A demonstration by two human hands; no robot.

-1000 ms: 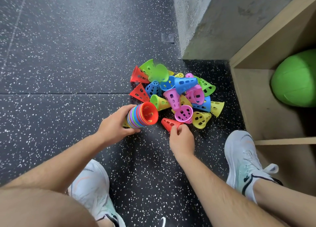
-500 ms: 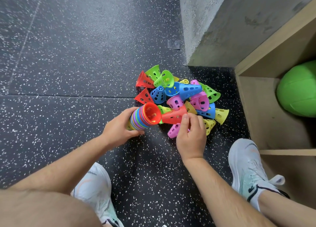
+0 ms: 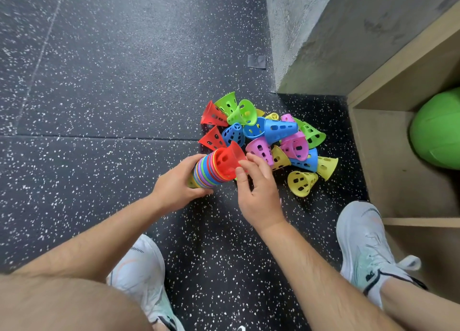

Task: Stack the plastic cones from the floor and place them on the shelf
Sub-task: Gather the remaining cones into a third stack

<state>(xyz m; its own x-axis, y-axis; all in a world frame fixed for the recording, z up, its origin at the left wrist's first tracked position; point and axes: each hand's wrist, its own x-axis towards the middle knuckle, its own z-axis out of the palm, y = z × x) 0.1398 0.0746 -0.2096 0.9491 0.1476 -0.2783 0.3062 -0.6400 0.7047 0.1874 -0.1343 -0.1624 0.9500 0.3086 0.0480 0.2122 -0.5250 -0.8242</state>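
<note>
My left hand (image 3: 176, 183) grips a sideways stack of nested plastic cones (image 3: 205, 172) in many colours, just above the floor. A red cone (image 3: 225, 163) sits as the outermost piece on that stack. My right hand (image 3: 258, 196) pinches the red cone's rim between thumb and index finger. Behind and to the right lies a heap of several loose cones (image 3: 278, 136) in red, green, blue, pink and yellow. One yellow cone (image 3: 302, 182) lies nearest my right hand. The wooden shelf (image 3: 388, 161) stands at the right edge.
A large green ball (image 3: 438, 129) fills the upper shelf compartment. A grey concrete pillar (image 3: 323, 39) rises behind the heap. My white shoes (image 3: 366, 243) (image 3: 142, 273) rest on the black speckled floor (image 3: 99, 94), which stretches out to the left.
My right hand lifted a red cone from the front of the heap and brought it left onto the end of the stack held by my left hand.
</note>
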